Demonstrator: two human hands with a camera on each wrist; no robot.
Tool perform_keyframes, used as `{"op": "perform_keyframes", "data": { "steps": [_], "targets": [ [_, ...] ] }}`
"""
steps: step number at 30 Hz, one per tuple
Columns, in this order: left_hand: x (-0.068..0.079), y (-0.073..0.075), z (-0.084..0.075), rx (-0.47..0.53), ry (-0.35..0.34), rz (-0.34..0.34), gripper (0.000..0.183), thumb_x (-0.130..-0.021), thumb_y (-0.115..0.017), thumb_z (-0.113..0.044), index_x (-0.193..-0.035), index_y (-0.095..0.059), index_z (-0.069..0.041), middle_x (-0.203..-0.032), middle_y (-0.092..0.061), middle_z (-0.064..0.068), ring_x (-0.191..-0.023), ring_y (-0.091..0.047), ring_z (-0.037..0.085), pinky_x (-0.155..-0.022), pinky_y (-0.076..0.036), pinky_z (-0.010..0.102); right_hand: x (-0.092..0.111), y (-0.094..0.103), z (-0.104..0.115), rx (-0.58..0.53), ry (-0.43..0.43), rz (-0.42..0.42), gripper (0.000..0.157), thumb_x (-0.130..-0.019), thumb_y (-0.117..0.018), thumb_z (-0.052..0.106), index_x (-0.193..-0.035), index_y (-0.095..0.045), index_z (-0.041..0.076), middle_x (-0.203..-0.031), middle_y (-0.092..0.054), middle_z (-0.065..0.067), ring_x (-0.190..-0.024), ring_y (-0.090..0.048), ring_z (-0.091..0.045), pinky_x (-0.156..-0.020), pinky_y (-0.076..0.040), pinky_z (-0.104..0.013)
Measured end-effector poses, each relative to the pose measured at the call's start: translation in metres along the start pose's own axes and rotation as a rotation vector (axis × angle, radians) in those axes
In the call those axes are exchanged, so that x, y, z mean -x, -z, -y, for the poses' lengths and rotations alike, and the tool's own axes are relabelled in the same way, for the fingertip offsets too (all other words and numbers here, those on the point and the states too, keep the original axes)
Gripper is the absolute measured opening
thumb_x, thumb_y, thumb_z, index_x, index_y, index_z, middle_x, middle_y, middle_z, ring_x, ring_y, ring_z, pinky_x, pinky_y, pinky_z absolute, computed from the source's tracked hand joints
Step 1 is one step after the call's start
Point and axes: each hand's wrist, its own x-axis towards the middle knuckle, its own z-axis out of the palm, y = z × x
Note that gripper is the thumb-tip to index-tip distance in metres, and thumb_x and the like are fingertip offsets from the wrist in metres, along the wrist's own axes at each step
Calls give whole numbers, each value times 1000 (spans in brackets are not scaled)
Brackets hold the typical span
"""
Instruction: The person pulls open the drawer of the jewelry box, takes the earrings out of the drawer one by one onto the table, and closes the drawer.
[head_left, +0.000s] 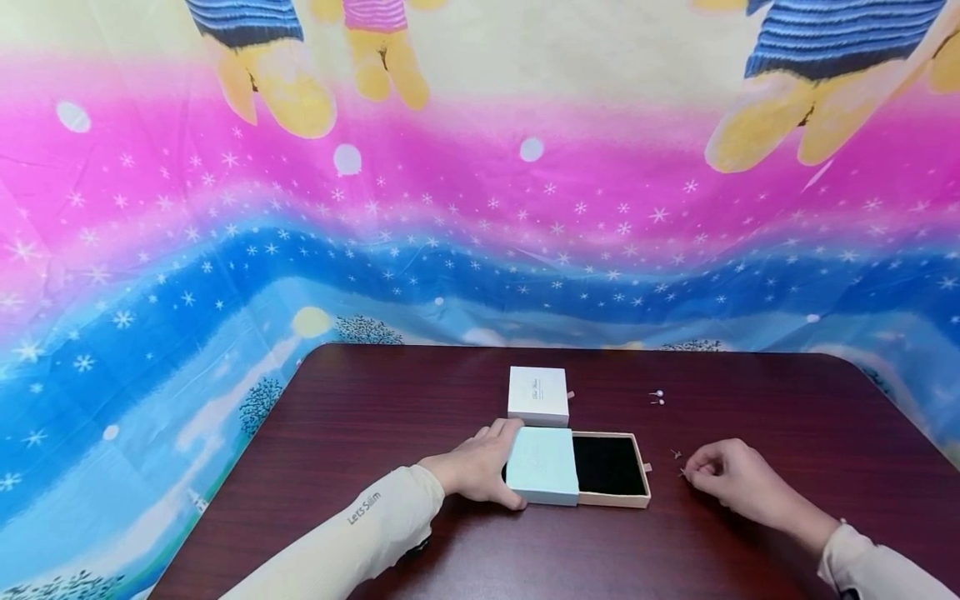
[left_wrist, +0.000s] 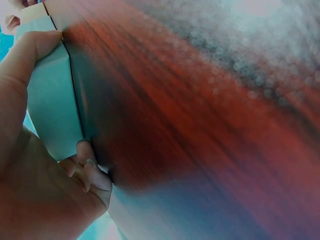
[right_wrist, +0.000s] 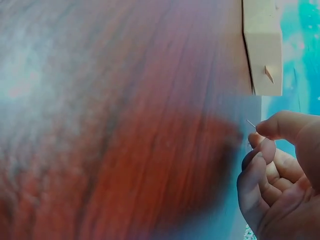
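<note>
My left hand grips the mint-green jewelry box from its left end, thumb along the near side and fingers at the far side. The box's drawer, lined in black with a pale rim, is pulled out to the right. In the left wrist view, the thumb and fingertips press against the box's green side. Right of the drawer, my right hand pinches a small earring between thumb and forefinger; its thin metal pin sticks out past the thumb. Another tiny earring lies just beyond those fingertips.
Behind the green box stands a closed white box with printed lettering and a small pull tab. Two white-tipped stud earrings lie at the back right. The dark red wooden table ends at a colorful printed cloth.
</note>
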Motion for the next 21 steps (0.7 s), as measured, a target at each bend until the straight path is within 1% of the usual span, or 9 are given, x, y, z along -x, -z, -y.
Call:
{"op": "perform_keyframes", "data": {
  "steps": [9,15,21],
  "targets": [
    [0,1,0,-1,2,2,106,-65,-82,-50,-147,-25,-12,-137,-44,2,-114,-46,15,-96,-43,29,-1,3,-4,-119,-51,61,14,-91,-61,13,-91,-70,3,-60,-47,11,-44,-44,-2,-43,-45,-26],
    [0,0,0,0,3,3,106,-66,-81,-50,-147,-25,-13,-137,-43,2,-115,-46,15,-97,-43,29,-2,3,-6,-175,-79,91,17,-92,-61,15,-94,-70,0,-60,-51,8,-44,-44,-4,-43,-45,-27],
    [1,1,-1,1,-1,2,105,-66,-82,-49,-147,-26,-12,-136,-44,3,-114,-46,15,-96,-43,28,-1,3,-7,-194,-116,106,20,-92,-61,16,-97,-70,-1,-60,-53,5,-45,-46,-4,-44,-46,-28]
  ]
}}
